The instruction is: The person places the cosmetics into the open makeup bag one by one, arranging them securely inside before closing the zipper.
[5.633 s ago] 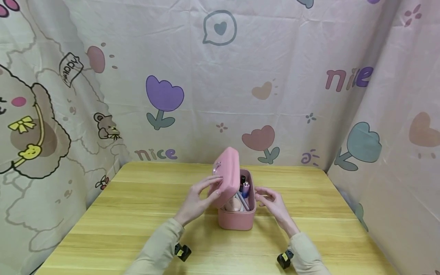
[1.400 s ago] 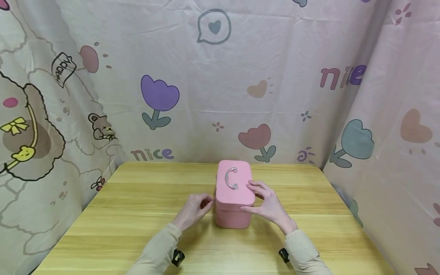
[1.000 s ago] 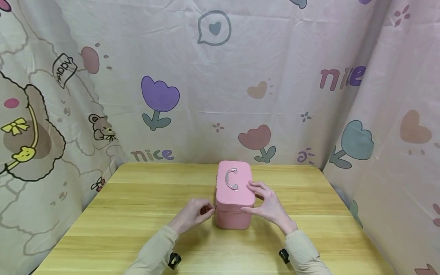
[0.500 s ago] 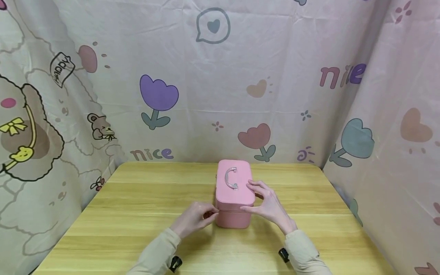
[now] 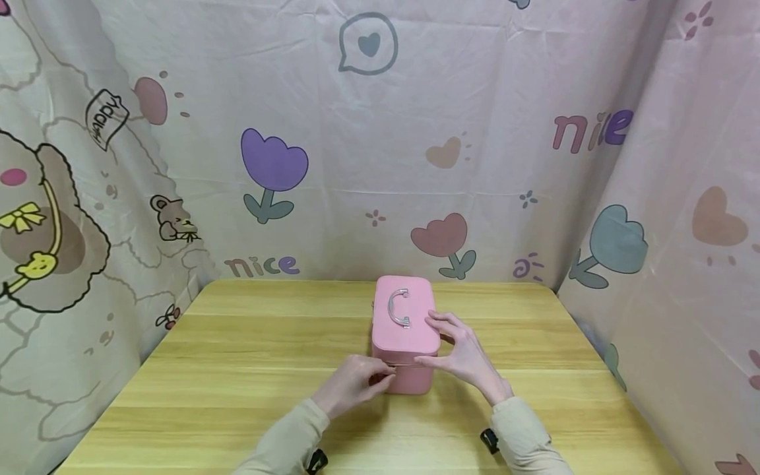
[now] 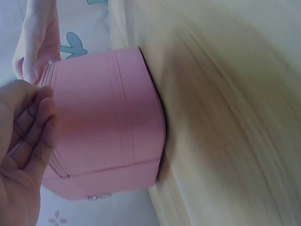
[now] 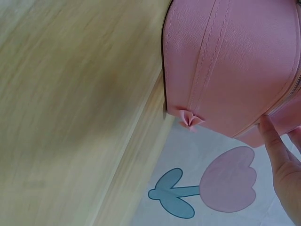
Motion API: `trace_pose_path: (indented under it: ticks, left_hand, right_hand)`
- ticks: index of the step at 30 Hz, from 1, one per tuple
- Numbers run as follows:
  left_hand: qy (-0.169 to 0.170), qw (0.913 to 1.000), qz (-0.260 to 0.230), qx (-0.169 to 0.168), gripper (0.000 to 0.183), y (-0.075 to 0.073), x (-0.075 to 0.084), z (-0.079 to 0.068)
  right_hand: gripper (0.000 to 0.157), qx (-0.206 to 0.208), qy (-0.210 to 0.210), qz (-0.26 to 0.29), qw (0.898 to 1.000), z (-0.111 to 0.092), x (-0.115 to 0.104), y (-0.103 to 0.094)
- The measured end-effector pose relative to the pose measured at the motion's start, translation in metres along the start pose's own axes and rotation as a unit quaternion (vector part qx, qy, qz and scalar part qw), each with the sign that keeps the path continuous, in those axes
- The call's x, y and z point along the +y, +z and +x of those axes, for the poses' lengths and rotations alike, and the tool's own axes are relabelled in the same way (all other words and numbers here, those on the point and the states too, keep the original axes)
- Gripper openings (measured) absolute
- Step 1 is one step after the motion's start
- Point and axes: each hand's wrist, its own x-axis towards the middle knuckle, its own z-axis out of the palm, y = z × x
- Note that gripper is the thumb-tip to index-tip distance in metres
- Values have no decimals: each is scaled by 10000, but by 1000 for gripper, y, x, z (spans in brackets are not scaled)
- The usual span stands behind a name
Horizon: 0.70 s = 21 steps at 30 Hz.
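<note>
A pink cosmetic case (image 5: 412, 340) with its lid down stands on the wooden table, a silver handle (image 5: 392, 309) on top. At its near end, my left hand (image 5: 354, 381) pinches at the zipper line with thumb and fingers together; the zipper pull is hidden between them. My right hand (image 5: 466, 349) holds the lid, thumb at the near right corner and fingertips on the top's right edge. In the right wrist view, zipper teeth (image 7: 296, 87) show close to the right hand's thumb (image 7: 270, 134). A small pink bow (image 7: 189, 120) sits low on the case's side.
The wooden table (image 5: 267, 343) stretches out on both sides of the case. Behind it and at both sides hangs a printed curtain (image 5: 344, 132) with tulips, hearts and lettering, meeting the table's back edge.
Earlier the lid was tilted up over cosmetics inside; now it is down. My left hand has slid along the zipper line from the left side round to the near end. My right hand stays put.
</note>
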Motion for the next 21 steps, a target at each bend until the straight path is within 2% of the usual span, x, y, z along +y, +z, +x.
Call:
trace_pose_path:
  ticks: [6,12,21]
  left_hand:
    - [-71,10000,-4,27,9,7,6,5]
    - [-169,9998,33,-100,10,12,12,9]
    - [-420,9990,-135,-37,10,14,13,11]
  right_hand:
    - [76,32,-123,20,9999,0,-2,0]
    - [77,-60,79,104,9999,-1,-2,0]
    - [77,-68,-16,103,9999,-1,-1,0]
